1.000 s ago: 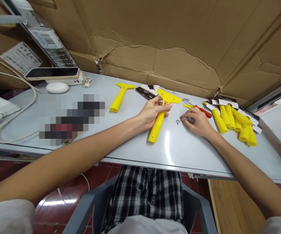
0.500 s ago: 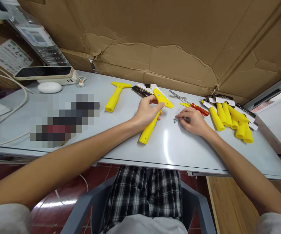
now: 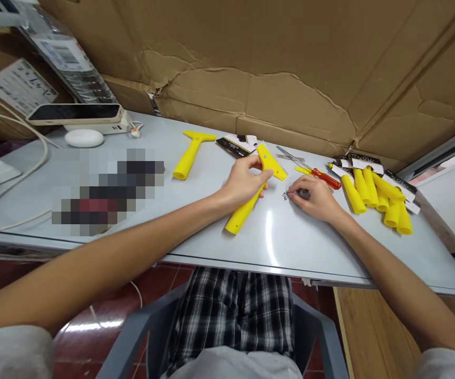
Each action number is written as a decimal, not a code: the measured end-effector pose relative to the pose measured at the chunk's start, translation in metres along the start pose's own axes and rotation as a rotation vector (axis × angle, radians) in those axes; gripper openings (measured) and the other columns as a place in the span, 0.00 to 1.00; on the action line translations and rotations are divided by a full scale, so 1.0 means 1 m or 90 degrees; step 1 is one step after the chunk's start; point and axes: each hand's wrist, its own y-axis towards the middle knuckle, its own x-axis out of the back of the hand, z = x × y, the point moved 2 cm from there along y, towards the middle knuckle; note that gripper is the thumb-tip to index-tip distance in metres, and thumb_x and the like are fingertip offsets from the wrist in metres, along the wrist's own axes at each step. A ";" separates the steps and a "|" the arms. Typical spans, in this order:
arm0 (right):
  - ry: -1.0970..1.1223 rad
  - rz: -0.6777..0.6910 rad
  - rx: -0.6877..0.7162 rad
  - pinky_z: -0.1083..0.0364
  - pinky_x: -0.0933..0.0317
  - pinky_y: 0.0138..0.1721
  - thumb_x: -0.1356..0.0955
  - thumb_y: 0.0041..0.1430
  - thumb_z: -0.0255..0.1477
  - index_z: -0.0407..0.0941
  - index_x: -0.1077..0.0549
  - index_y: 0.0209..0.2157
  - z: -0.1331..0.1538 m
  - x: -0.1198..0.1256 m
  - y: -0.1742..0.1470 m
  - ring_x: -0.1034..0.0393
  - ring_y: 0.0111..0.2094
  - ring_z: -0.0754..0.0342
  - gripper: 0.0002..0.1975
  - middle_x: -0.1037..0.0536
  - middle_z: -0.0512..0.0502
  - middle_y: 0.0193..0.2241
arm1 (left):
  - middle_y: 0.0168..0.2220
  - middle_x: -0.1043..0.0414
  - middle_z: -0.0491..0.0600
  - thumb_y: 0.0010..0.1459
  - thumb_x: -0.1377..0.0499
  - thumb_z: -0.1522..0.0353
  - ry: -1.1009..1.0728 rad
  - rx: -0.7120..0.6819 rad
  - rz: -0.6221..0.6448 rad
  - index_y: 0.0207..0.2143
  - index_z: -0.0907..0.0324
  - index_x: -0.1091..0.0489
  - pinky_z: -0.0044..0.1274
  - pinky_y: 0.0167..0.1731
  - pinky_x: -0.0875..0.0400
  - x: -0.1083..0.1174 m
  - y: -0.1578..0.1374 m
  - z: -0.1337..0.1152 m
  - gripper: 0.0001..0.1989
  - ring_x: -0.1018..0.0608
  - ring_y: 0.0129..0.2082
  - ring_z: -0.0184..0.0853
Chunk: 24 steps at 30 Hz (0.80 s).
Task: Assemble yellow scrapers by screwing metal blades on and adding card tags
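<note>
My left hand [image 3: 247,184] is wrapped around a yellow scraper [image 3: 243,213], its wide head pointing up and to the right. A screw shows in the head, and a thin blade edge lies along it. Beside a small pile of metal screws [image 3: 285,196], my right hand [image 3: 312,197] rests on the table with thumb and fingertips pinched together. Whether a screw is between those fingertips is too small to make out. Behind the right hand lies a screwdriver [image 3: 326,179] with a red handle. A second yellow scraper [image 3: 188,158] lies to the left of my left hand.
Several yellow scrapers [image 3: 354,195] with black-and-white cards lie in a heap at the right. Another card [image 3: 231,146] lies at the back. On the left are a phone [image 3: 77,112], a white mouse [image 3: 84,138], cables and a blurred-out object. Cardboard [image 3: 290,47] stands behind the table.
The view has shifted slightly. The scraper's head has tilted a little in my left hand. My right hand's fingertips have drawn closer to the screws.
</note>
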 end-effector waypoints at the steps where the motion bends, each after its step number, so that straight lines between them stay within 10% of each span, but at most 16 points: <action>1: 0.015 -0.007 -0.009 0.58 0.38 0.42 0.30 0.62 0.32 0.43 0.16 0.38 0.000 0.000 0.000 0.31 0.37 0.62 0.10 0.20 0.45 0.40 | 0.51 0.22 0.56 0.59 0.31 0.73 -0.004 -0.004 0.004 0.38 0.62 0.25 0.21 0.17 0.34 0.000 0.000 0.001 0.06 0.26 0.22 0.24; 9: 0.263 -0.142 -0.127 0.58 0.30 0.44 0.26 0.59 0.46 0.42 0.17 0.40 -0.003 0.011 0.000 0.26 0.48 0.57 0.21 0.21 0.41 0.44 | 0.51 0.21 0.56 0.59 0.33 0.72 0.055 -0.013 0.044 0.39 0.61 0.24 0.22 0.18 0.34 -0.003 -0.006 0.001 0.06 0.24 0.23 0.27; 24: 0.280 -0.181 -0.094 0.60 0.30 0.40 0.25 0.59 0.47 0.45 0.15 0.42 0.013 -0.007 0.000 0.28 0.52 0.57 0.20 0.24 0.40 0.47 | 0.50 0.22 0.54 0.61 0.35 0.72 0.046 -0.023 0.068 0.37 0.61 0.26 0.21 0.15 0.35 -0.010 -0.014 -0.001 0.03 0.25 0.21 0.26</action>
